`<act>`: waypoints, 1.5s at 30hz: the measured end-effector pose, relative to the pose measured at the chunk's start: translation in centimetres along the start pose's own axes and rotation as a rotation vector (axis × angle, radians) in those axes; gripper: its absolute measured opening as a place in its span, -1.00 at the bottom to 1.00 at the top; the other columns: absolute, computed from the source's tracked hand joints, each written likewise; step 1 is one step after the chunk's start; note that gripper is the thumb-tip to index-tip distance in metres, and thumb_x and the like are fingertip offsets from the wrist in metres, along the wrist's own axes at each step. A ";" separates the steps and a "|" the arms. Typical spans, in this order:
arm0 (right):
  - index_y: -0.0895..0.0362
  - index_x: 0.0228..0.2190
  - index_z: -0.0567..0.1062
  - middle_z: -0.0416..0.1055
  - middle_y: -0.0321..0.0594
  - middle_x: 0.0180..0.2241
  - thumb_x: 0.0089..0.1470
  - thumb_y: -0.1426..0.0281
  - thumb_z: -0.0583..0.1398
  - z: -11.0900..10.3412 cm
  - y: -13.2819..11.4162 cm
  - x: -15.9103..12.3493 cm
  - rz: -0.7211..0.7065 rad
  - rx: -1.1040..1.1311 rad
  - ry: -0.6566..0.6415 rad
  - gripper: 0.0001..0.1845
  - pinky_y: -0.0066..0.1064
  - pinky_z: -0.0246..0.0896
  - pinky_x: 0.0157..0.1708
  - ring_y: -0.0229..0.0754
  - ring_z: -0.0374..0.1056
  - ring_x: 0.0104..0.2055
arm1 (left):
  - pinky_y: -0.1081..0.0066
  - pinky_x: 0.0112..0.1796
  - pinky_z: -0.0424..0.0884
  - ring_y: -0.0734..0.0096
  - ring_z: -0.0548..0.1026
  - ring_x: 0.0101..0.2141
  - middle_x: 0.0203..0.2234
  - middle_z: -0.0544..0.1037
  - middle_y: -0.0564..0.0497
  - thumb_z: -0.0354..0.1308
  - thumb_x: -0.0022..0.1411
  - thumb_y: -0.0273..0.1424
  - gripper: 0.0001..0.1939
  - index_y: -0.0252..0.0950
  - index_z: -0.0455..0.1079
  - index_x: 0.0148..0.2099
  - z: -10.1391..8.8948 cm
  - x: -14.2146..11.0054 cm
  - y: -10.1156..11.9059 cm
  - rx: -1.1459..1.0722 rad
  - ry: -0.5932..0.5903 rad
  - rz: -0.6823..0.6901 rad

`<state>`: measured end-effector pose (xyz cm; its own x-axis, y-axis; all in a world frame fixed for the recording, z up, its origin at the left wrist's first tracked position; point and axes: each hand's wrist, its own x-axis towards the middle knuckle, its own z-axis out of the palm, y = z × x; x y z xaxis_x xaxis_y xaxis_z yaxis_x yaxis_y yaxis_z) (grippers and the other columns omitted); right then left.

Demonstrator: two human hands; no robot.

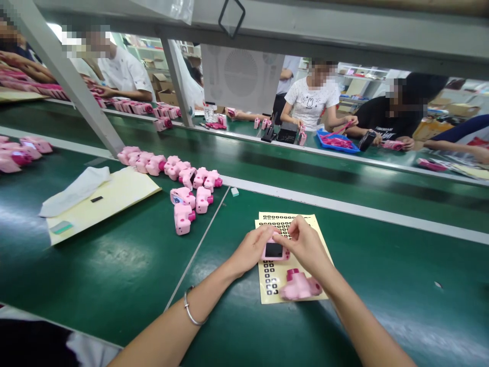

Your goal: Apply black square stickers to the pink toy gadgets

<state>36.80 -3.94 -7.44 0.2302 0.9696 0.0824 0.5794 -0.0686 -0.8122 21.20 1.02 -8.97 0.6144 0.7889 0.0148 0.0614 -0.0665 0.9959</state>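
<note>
My left hand (252,248) is closed around the left side of a small pink toy camera (274,250), whose dark screen faces me. At the camera's top edge, my right hand (301,239) has its fingers bent in a pinch, with the thumb reaching toward my left fingertips. Whatever lies in that pinch is too small or hidden to make out. Beneath both hands are yellow sticker sheets (266,291) with rows of black-framed square stickers. A second pink toy camera (300,286) rests on the sheet's near part, below my right wrist, its darker pink lens pointing away from me.
Left of the seam stands a row of pink toy cameras (173,168). A yellow sheet (114,196) with a white cloth (76,191) lies farther left. A pale ledge (305,198) crosses behind. Co-workers sit across the green bench, near a blue tray (357,149).
</note>
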 end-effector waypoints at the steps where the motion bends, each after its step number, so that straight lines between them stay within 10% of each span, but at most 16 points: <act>1: 0.13 -0.43 0.25 0.31 -0.27 -0.44 -0.01 0.09 0.27 -0.4 0.2 0.1 0.025 0.058 -0.057 -0.59 -0.49 0.03 -0.53 -0.30 0.20 -0.47 | 0.45 -0.05 0.27 0.37 0.41 -0.09 -0.14 0.49 -0.03 -0.06 0.32 -0.13 -0.60 -0.29 0.42 -0.06 0.0 0.0 0.2 0.000 -0.019 -0.007; 8: 0.09 -0.19 0.35 0.36 -0.25 -0.23 0.14 0.14 0.15 -3.5 1.1 -1.2 0.041 0.323 -0.444 -0.69 -0.51 0.25 -0.50 -0.38 0.30 -0.46 | 0.46 -0.12 0.30 0.41 0.42 -0.14 -0.12 0.47 -0.03 0.13 0.21 -0.15 -0.61 -0.27 0.35 0.00 0.2 -0.2 0.8 -0.013 -0.130 -0.077; 21: 0.16 -0.09 0.39 0.41 -0.23 -0.42 0.05 0.09 0.25 -4.4 3.1 -1.9 0.061 0.395 -0.404 -0.51 -0.44 0.28 -0.41 -0.28 0.35 -0.43 | 0.21 0.04 0.29 0.31 0.35 -0.04 0.02 0.33 -0.11 -0.08 0.33 -0.18 -0.55 -0.20 0.07 0.20 0.5 -0.9 -0.1 -0.026 -0.206 0.021; 25: 0.18 -0.08 0.38 0.47 -0.14 -0.35 -0.01 0.01 0.22 -8.7 8.2 -1.9 0.155 0.245 0.001 -0.41 -0.30 0.30 -0.27 -0.18 0.39 -0.38 | 0.06 0.24 0.13 0.14 -0.02 0.29 0.30 -0.14 -0.14 0.05 0.26 -0.15 -0.29 -0.06 -0.20 0.34 1.2 -1.7 0.5 0.009 -0.286 0.157; 28: 0.18 -0.07 0.39 0.49 -0.11 -0.44 -0.02 0.03 0.17 -13.2 13.9 -2.6 0.351 -0.142 0.540 -0.41 -0.13 0.23 -0.11 0.03 0.45 -0.27 | 0.02 0.21 0.21 0.05 0.02 0.28 0.28 -0.10 -0.11 0.33 -0.01 -0.10 -0.11 -0.01 -0.01 0.29 1.7 -2.4 0.8 0.139 -0.378 0.213; 31: 0.15 -0.18 0.46 0.49 0.05 -0.42 -0.01 0.08 0.14 -16.8 18.9 -3.8 0.533 -0.498 0.765 -0.53 -0.10 0.18 -0.19 0.19 0.41 -0.15 | 0.05 0.13 0.31 0.02 0.13 0.21 0.24 -0.01 -0.11 0.44 -0.21 -0.09 0.01 0.03 0.06 0.27 2.2 -2.7 0.5 0.299 -0.485 0.288; 39: -0.05 -0.54 0.25 0.42 0.05 -0.42 -0.18 0.17 0.26 -20.2 23.9 -4.9 0.688 -0.482 0.898 -0.73 -0.10 0.05 -0.35 0.15 0.37 -0.32 | 0.28 -0.09 0.41 0.22 0.37 -0.04 0.00 0.34 -0.13 0.30 0.06 -0.23 -0.38 -0.15 0.24 0.16 2.5 -2.5 -0.4 0.434 -0.564 0.267; 45: 0.26 0.05 0.37 0.29 0.39 -0.08 -0.05 0.04 0.17 -17.2 20.1 -4.1 0.387 -0.677 1.085 -0.28 -0.08 0.12 -0.34 0.28 0.19 0.07 | 0.32 -0.18 0.47 0.25 0.47 -0.10 -0.05 0.41 -0.11 0.43 -0.11 -0.35 -0.38 -0.23 0.31 0.02 2.2 -1.6 0.1 -0.195 -0.317 -0.101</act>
<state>60.90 -13.34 -14.19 0.7844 0.2069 0.5847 0.5347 -0.7033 -0.4685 21.96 -1.66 -9.11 0.8273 0.5556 -0.0825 0.0024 0.1434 0.9897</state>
